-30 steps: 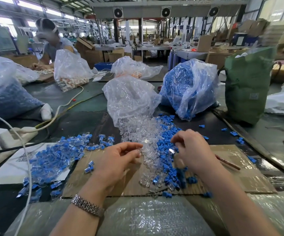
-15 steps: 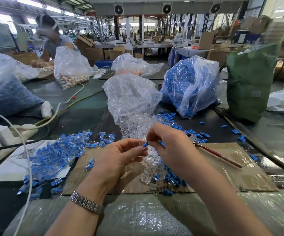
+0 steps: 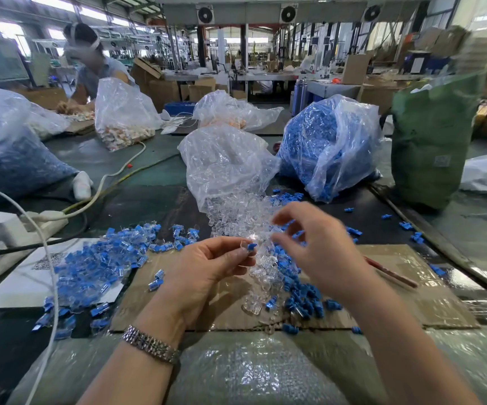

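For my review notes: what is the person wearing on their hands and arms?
Neither the left hand nor the right hand is gloved. Both forearms are uncovered, with no sleeves in view. The left wrist carries a silver metal link bracelet; the right wrist wears nothing.

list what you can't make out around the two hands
Head view, right hand: motion blur hides whether its fingertips hold anything.
Head view, clear-and-blue piece pinched by the left hand: too small to tell how far the blue part sits in.
Head view, green sack: blurred, label unreadable.
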The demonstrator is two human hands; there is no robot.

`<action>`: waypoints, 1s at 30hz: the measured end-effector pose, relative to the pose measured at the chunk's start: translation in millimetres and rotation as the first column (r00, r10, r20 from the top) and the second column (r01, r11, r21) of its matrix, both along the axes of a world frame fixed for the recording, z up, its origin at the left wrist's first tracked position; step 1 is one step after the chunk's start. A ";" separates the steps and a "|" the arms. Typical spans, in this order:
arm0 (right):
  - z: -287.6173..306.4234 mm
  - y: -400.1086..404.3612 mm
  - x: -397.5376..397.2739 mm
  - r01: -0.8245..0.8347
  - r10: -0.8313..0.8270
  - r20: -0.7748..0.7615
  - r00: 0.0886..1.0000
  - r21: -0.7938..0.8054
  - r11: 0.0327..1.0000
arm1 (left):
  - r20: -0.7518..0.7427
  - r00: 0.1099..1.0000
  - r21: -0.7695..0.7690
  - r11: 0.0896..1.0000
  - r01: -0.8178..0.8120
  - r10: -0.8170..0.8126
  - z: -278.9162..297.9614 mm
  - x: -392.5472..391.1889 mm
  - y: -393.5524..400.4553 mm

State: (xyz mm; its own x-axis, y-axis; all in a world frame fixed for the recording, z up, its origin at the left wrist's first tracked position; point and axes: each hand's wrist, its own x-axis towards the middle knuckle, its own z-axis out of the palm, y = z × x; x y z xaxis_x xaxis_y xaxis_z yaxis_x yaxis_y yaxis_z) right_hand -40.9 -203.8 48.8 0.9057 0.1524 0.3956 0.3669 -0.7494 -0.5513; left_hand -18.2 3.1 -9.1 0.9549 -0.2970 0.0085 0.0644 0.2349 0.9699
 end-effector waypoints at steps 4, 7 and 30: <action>-11.6 -54.5 12.4 0.443 -0.556 -0.212 0.804 -0.412 0.796 | -0.024 1.000 -0.064 0.998 0.006 -0.008 0.1 1.0 0.1; -19.4 -77.2 14.2 0.394 -0.618 -0.370 0.694 -0.524 0.755 | -0.035 0.999 -0.079 0.997 0.005 -0.008 1.6 0.4 -1.1; 11.2 8.0 -18.2 -0.077 0.210 -0.683 0.700 0.220 0.972 | -0.114 0.979 -0.273 0.942 -0.195 0.170 10.9 -1.5 -4.6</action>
